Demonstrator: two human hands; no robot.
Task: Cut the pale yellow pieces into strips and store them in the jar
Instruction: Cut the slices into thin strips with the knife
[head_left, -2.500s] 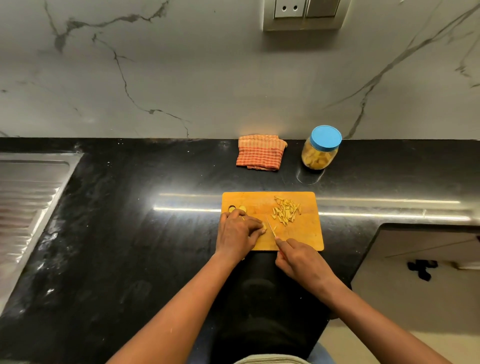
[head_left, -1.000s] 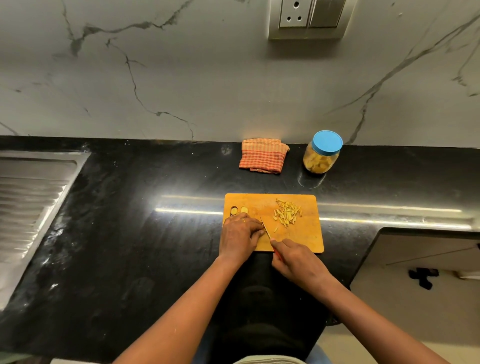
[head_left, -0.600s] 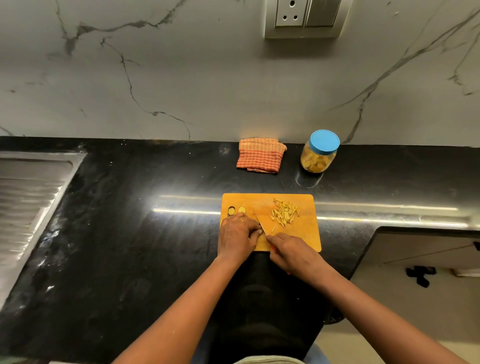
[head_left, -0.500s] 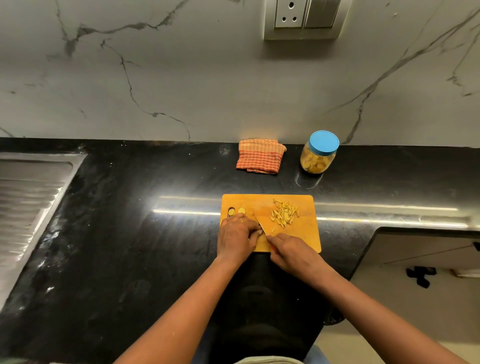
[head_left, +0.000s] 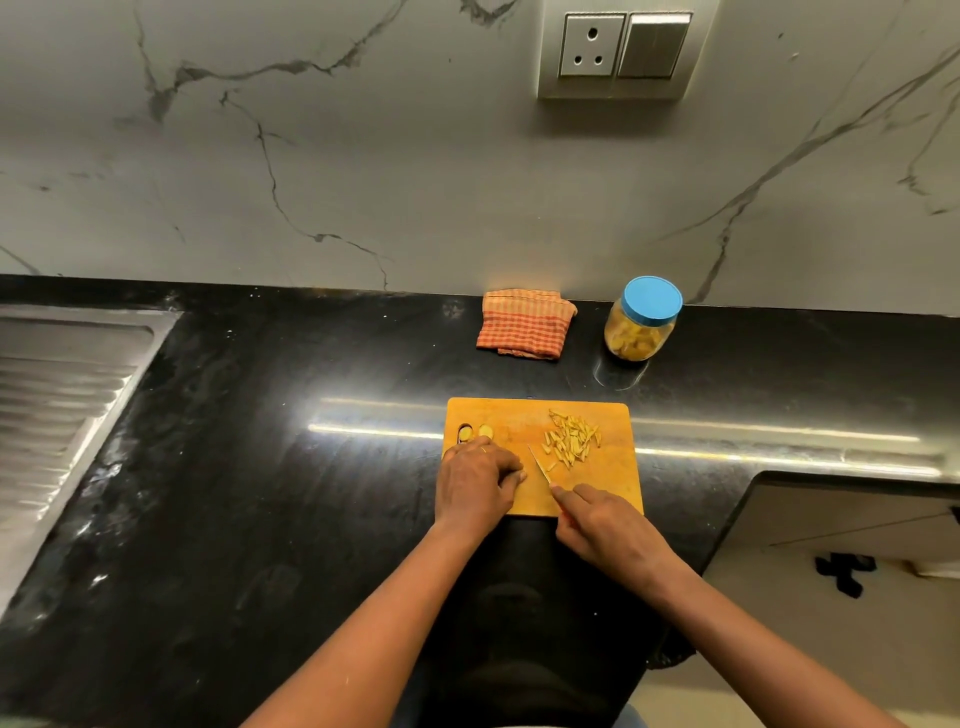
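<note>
Surface: black stone, with a wooden cutting board close to its front edge, in front of the person
Strips: a loose heap on the right half of the board, toward its back edge; none of this heap is in the jar yet
Pale yellow pieces: two small whole ones lie at the board's back left corner, just beyond the left knuckles, uncut
Left hand: fingers curled down onto the board's left side; whatever they pin is hidden, so I cannot tell whether they hold a piece
Right hand: wrapped round the handle of a knife, forefinger laid along its back, blade angled toward the left fingertips
Jar: at the back edge of the surface by the wall, well apart from the board, blue lid on, yellow contents showing through
Cloth: folded, orange check, at the back edge just left of the jar
Progress: cutting looks well over halfway, judging by heap against leftovers
Left to do: slice the last pieces, open the jar, move the strips in, close it
</note>
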